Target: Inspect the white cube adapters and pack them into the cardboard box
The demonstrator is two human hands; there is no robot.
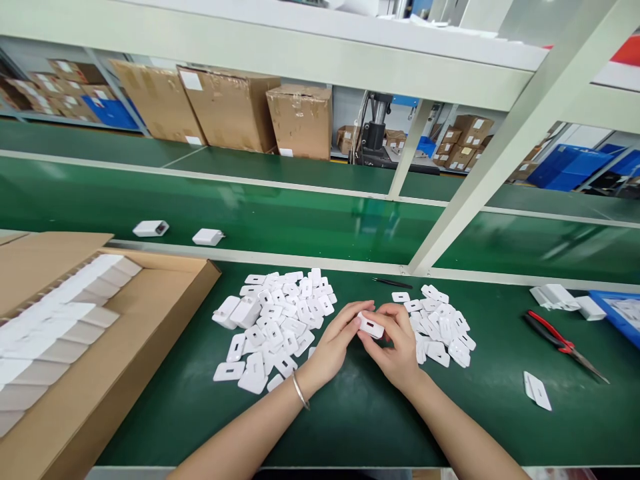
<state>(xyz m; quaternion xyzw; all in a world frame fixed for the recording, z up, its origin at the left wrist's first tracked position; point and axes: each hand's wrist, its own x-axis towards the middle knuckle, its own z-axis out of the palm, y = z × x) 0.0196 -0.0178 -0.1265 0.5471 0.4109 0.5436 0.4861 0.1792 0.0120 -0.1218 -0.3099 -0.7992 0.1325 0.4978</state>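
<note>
Both of my hands meet at the middle of the green table, closed on one white charger housing (371, 326) with a small dark-red slot in its end face. My left hand (336, 339) grips its left end, while my right hand (400, 343) has thumb and fingers around the right side. The housing's underside is hidden by my fingers. To the left of my left hand spreads a large heap of white slotted plates (274, 331). Two white charger housings (246, 311) lie at that heap's left edge. A smaller heap of white plates (445, 328) sits just right of my right hand.
Black tweezers (393, 283) lie behind my hands. On the right are red-handled pliers (563, 343), two loose plates (537, 391), white housings (555, 297) and a blue tray (613, 307). A cardboard box (150, 320) with white dividers fills the left. A slanted post (480, 193) rises behind.
</note>
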